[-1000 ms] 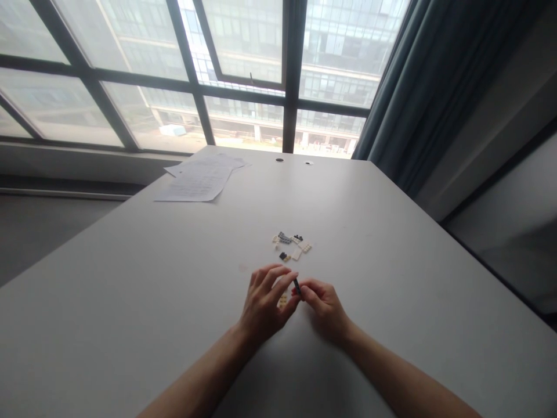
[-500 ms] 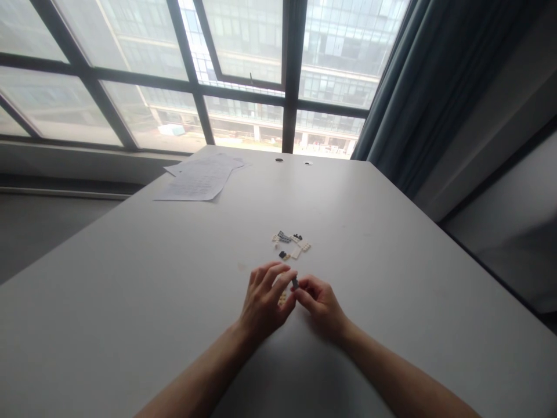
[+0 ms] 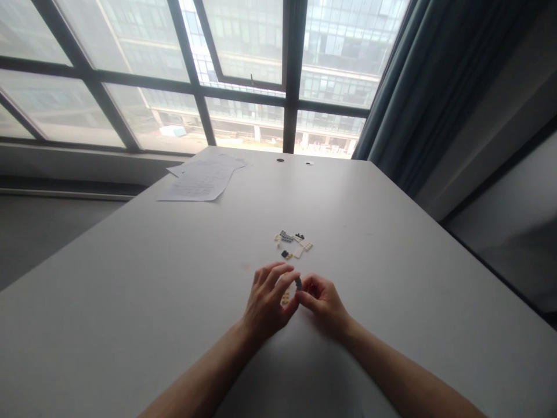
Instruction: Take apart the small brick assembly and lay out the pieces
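Note:
Between my two hands, a small dark grey building brick (image 3: 298, 283) stands on edge above the table. My left hand (image 3: 268, 297) grips it from the left with thumb and forefinger, the other fingers curved over. From the right, the thumb and curled fingers of my right hand (image 3: 322, 302) pinch at its lower part; how much they cover is hidden. Several tan studs of a brick piece (image 3: 285, 298) show behind my left thumb. Just beyond my hands lie loose bricks: a grey studded plate (image 3: 286, 237), a white flat piece (image 3: 298, 252) and a black piece (image 3: 284, 254).
The white table (image 3: 130, 302) stretches away toward a large window. Printed paper sheets (image 3: 198, 183) lie at its far left. Two round holes, one a dark hole (image 3: 280, 160), sit near the far edge. A blue-grey curtain (image 3: 404, 98) hangs at the right.
The grey brick has tilted slightly between my fingers. Both hands keep nearly the same grip, and the whole view has shifted a little.

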Action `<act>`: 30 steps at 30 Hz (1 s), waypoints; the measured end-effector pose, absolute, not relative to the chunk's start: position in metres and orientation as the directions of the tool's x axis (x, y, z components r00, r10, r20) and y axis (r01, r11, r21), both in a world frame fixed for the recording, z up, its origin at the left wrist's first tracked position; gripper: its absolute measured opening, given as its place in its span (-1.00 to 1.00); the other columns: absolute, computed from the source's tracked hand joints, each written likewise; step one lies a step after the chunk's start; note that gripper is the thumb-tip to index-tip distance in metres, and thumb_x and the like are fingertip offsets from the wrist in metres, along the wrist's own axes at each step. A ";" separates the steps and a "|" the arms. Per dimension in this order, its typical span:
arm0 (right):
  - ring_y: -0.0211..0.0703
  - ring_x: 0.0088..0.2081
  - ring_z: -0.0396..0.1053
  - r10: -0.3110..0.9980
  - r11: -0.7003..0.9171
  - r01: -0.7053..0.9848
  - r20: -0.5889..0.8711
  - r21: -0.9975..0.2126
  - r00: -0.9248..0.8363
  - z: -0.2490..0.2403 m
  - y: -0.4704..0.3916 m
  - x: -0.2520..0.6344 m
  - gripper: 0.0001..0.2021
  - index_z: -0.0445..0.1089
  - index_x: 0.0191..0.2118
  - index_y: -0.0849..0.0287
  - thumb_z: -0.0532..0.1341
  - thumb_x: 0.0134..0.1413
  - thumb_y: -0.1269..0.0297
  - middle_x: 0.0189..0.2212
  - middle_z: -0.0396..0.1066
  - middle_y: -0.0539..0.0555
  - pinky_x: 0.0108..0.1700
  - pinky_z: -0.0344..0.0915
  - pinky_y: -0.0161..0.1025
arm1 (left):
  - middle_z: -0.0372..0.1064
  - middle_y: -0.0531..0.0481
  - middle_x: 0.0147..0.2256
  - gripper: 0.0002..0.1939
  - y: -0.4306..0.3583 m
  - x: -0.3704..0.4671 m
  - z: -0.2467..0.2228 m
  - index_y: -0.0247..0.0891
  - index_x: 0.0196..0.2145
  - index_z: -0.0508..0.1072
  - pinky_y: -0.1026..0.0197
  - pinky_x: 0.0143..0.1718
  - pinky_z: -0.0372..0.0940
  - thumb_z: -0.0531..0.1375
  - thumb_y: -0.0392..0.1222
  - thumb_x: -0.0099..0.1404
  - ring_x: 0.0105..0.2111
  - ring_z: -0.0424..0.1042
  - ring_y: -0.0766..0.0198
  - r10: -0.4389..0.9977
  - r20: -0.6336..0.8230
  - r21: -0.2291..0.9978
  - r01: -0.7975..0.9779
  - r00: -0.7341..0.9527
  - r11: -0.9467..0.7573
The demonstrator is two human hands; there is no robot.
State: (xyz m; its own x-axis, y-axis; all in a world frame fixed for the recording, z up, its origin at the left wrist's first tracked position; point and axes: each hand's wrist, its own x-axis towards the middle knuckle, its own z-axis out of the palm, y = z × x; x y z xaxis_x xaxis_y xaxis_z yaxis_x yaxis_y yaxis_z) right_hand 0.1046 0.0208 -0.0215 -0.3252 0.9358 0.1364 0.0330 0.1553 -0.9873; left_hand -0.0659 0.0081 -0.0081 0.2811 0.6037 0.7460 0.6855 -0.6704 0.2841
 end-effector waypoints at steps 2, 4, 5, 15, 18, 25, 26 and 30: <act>-0.29 -0.46 0.12 0.941 0.151 0.043 0.131 -0.988 -0.311 -0.022 0.021 0.104 -0.77 0.33 -0.43 0.18 0.33 -0.03 0.16 -0.54 0.23 -0.08 -0.38 0.11 -0.32 | 0.36 -0.15 -0.08 -0.69 0.008 -0.066 -0.008 -0.22 -0.06 0.35 0.00 -0.01 0.19 0.21 -0.24 0.22 0.00 0.27 0.05 0.608 0.743 0.287 0.687 0.282 -0.668; -0.28 -0.46 0.13 0.944 0.156 0.053 0.133 -0.986 -0.302 -0.022 0.021 0.104 -0.77 0.34 -0.43 0.18 0.34 -0.04 0.16 -0.54 0.24 -0.07 -0.37 0.12 -0.31 | 0.36 -0.14 -0.09 -0.71 0.009 -0.066 -0.009 -0.21 -0.07 0.35 0.01 -0.02 0.19 0.21 -0.24 0.23 -0.01 0.27 0.05 0.606 0.743 0.285 0.686 0.283 -0.670; -0.28 -0.45 0.14 0.945 0.160 0.057 0.136 -0.985 -0.298 -0.022 0.021 0.104 -0.77 0.34 -0.43 0.18 0.34 -0.05 0.16 -0.54 0.25 -0.07 -0.37 0.12 -0.31 | 0.37 -0.14 -0.09 -0.72 0.009 -0.066 -0.009 -0.21 -0.08 0.35 0.01 -0.02 0.18 0.21 -0.22 0.24 -0.01 0.27 0.05 0.606 0.742 0.285 0.685 0.285 -0.671; -0.26 -0.43 0.21 0.949 0.205 0.060 0.184 -0.977 -0.256 -0.015 0.017 0.104 -0.80 0.37 -0.39 0.18 0.36 -0.07 0.21 -0.51 0.31 -0.06 -0.34 0.16 -0.29 | 0.37 -0.15 -0.10 -0.71 0.010 -0.067 -0.009 -0.22 -0.10 0.35 0.02 -0.01 0.18 0.23 -0.13 0.24 -0.02 0.28 0.07 0.618 0.744 0.313 0.684 0.255 -0.659; -0.26 -0.44 0.21 0.952 0.196 0.059 0.175 -0.979 -0.250 -0.016 0.017 0.104 -0.81 0.38 -0.38 0.18 0.34 -0.03 0.19 -0.51 0.31 -0.05 -0.35 0.17 -0.29 | 0.37 -0.14 -0.11 -0.73 0.009 -0.066 -0.007 -0.22 -0.10 0.34 0.03 -0.01 0.20 0.22 -0.16 0.24 -0.03 0.29 0.08 0.615 0.748 0.313 0.686 0.248 -0.657; -0.22 -0.40 0.27 0.950 0.177 0.045 0.159 -0.983 -0.270 -0.017 0.017 0.104 -0.79 0.40 -0.32 0.18 0.28 0.05 0.13 -0.42 0.39 0.02 -0.30 0.23 -0.26 | 0.38 -0.13 -0.12 -0.75 0.008 -0.066 -0.007 -0.20 -0.11 0.36 0.04 -0.03 0.22 0.23 -0.21 0.23 -0.03 0.31 0.08 0.610 0.760 0.310 0.702 0.222 -0.641; -0.22 -0.40 0.27 0.949 0.178 0.049 0.158 -0.983 -0.272 -0.017 0.017 0.104 -0.79 0.40 -0.32 0.18 0.28 0.04 0.13 -0.43 0.39 0.02 -0.31 0.23 -0.27 | 0.38 -0.13 -0.12 -0.75 0.008 -0.066 -0.007 -0.20 -0.11 0.36 0.03 -0.03 0.22 0.23 -0.21 0.23 -0.03 0.31 0.08 0.609 0.761 0.307 0.704 0.223 -0.641; -0.24 -0.43 0.25 0.950 0.189 0.069 0.164 -0.980 -0.266 -0.016 0.018 0.104 -0.78 0.40 -0.35 0.19 0.34 -0.03 0.15 -0.48 0.37 -0.02 -0.34 0.20 -0.29 | 0.38 -0.13 -0.11 -0.71 0.009 -0.066 -0.007 -0.21 -0.10 0.36 0.02 -0.02 0.21 0.25 -0.19 0.22 -0.02 0.30 0.06 0.602 0.762 0.291 0.704 0.239 -0.647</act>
State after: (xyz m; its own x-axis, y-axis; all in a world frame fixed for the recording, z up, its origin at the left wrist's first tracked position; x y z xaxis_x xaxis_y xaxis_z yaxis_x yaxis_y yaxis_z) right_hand 0.1040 0.0178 -0.0162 -0.2660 0.9499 0.1643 0.0688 0.1887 -0.9796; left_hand -0.0662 0.0085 -0.0072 0.2387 0.6021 0.7619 0.7044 -0.6474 0.2910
